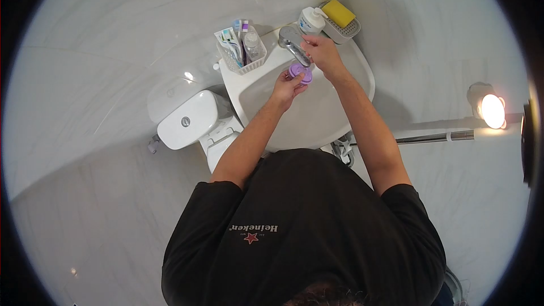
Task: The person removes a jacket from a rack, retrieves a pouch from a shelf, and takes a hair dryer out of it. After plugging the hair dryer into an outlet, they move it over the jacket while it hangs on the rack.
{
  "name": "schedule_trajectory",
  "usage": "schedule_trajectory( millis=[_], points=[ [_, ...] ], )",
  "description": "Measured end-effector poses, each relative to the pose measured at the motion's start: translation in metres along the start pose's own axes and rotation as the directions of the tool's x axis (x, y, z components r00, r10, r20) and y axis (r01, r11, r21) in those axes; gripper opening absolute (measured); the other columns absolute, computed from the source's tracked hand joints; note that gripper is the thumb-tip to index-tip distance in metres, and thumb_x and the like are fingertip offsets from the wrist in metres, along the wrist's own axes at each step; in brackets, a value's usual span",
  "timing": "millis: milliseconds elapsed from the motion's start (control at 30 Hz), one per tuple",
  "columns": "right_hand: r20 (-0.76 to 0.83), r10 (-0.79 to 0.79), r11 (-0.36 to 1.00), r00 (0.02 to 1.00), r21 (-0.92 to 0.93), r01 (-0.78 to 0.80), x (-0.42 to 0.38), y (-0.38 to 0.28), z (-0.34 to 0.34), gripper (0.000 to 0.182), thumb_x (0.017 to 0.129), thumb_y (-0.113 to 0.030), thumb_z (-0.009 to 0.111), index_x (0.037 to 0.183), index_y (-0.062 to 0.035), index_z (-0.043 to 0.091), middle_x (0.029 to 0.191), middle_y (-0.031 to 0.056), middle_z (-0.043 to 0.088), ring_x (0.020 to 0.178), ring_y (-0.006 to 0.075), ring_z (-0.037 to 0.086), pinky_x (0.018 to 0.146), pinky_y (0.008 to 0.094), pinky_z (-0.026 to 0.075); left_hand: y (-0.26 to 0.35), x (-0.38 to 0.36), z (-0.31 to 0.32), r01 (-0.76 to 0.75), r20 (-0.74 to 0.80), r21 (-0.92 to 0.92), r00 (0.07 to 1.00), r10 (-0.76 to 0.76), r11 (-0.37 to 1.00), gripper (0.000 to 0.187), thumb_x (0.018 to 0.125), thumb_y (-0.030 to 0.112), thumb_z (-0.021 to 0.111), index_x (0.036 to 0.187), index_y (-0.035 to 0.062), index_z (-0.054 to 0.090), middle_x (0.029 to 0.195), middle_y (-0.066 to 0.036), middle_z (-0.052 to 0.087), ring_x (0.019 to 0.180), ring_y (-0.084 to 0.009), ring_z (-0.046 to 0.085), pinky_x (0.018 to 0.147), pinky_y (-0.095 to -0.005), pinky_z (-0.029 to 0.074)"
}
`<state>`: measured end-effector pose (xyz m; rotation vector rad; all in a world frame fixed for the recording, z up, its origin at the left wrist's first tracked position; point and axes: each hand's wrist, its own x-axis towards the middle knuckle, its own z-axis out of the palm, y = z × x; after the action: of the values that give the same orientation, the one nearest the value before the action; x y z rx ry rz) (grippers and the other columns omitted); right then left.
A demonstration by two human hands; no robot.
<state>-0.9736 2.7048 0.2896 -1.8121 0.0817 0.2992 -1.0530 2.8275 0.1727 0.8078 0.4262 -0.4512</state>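
Over the white sink (pixel 323 105), my left hand (pixel 289 88) grips a round purple object (pixel 301 73) by its edge, just below the spout of the chrome faucet (pixel 294 45). My right hand (pixel 319 52) is at the right side of the faucet, with its fingers bent together close to the lever. Whether those fingers touch the metal or hold something small cannot be made out. The purple object lies tilted under the spout, partly covered by my left thumb.
A white basket (pixel 242 69) with toothbrushes and a clear bottle stands left of the faucet. Behind my right hand are a white pump bottle (pixel 311 21) and a grey rack (pixel 347 33) bearing a yellow sponge (pixel 339 13). A toilet (pixel 190 119) stands left of the sink.
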Motion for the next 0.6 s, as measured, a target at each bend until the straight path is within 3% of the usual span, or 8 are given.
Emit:
schedule_trajectory(
  millis=[133,200,233,333,433,500,600],
  points=[
    [-0.038,0.007,1.0,0.999,-0.002,-0.007,0.0,0.009,-0.007,0.036,0.091,-0.016,0.067,0.123,-0.0005,0.067,0.077,0.0006,0.06,0.067,0.0089,0.052,0.06,0.0247,0.043,0.002,-0.002,0.0,0.004,0.044,0.012,0.999,-0.005,1.0,0.049,0.093,0.012,0.068,0.133,-0.0001,0.042,0.122,-0.011,0.058,0.105,-0.0227,0.065,0.091,-0.0362,0.059],
    [-0.038,-0.083,0.979,0.996,-0.188,0.074,0.005,0.013,-0.007,0.037,0.091,-0.018,0.067,0.124,-0.0011,0.066,0.081,0.0005,0.062,0.071,0.0092,0.053,0.064,0.0245,0.044,0.001,-0.008,0.0,0.009,0.016,0.022,1.0,-0.009,1.0,0.048,0.093,0.013,0.068,0.132,0.0,0.043,0.121,-0.011,0.059,0.105,-0.0225,0.065,0.091,-0.0362,0.059],
    [-0.043,-0.084,0.979,0.996,-0.187,0.075,0.003,0.013,-0.008,0.037,0.091,-0.018,0.067,0.124,-0.0011,0.066,0.081,0.0005,0.062,0.071,0.0092,0.053,0.064,0.0245,0.044,0.002,-0.01,0.003,0.012,-0.007,0.029,1.0,-0.012,1.0,0.047,0.093,0.013,0.068,0.131,0.0002,0.043,0.12,-0.011,0.06,0.105,-0.0222,0.065,0.091,-0.0362,0.059],
    [-0.177,-0.038,0.996,0.983,-0.085,0.024,-0.007,0.028,-0.013,0.035,0.091,-0.015,0.064,0.123,-0.0008,0.065,0.089,0.0012,0.065,0.075,0.0095,0.054,0.067,0.0247,0.044,0.004,-0.019,0.004,0.005,0.008,0.024,1.0,-0.006,1.0,0.047,0.093,0.014,0.069,0.131,0.0004,0.044,0.119,-0.011,0.06,0.105,-0.022,0.065,0.091,-0.0371,0.058],
    [-0.264,-0.122,0.976,0.957,-0.207,0.068,-0.023,0.065,-0.025,0.035,0.09,-0.013,0.06,0.122,-0.0011,0.064,0.102,0.0047,0.067,0.086,0.0122,0.059,0.076,0.0266,0.048,0.007,-0.029,0.001,0.037,0.036,0.005,0.999,-0.038,0.999,0.051,0.091,0.014,0.072,0.131,0.002,0.042,0.12,-0.009,0.06,0.108,-0.022,0.064,0.091,-0.0385,0.057],
    [-0.064,-0.078,0.986,0.995,-0.153,0.068,-0.051,0.073,-0.026,0.036,0.088,-0.011,0.058,0.123,-0.002,0.062,0.113,0.0069,0.065,0.1,0.0161,0.061,0.089,0.0303,0.048,0.009,-0.034,0.0,0.034,0.054,0.014,0.998,-0.034,0.999,0.052,0.091,0.015,0.072,0.131,0.0019,0.042,0.12,-0.009,0.06,0.108,-0.0219,0.064,0.092,-0.0387,0.057],
    [0.06,-0.037,0.997,0.998,-0.059,0.04,-0.075,0.084,-0.024,0.04,0.087,-0.012,0.06,0.126,0.0,0.059,0.12,0.0091,0.064,0.111,0.0201,0.06,0.097,0.0338,0.047,0.009,-0.044,0.003,0.031,0.077,0.038,0.996,-0.034,0.999,0.054,0.091,0.016,0.073,0.132,0.0016,0.041,0.122,-0.01,0.059,0.109,-0.0218,0.063,0.092,-0.0389,0.057]
  ],
)
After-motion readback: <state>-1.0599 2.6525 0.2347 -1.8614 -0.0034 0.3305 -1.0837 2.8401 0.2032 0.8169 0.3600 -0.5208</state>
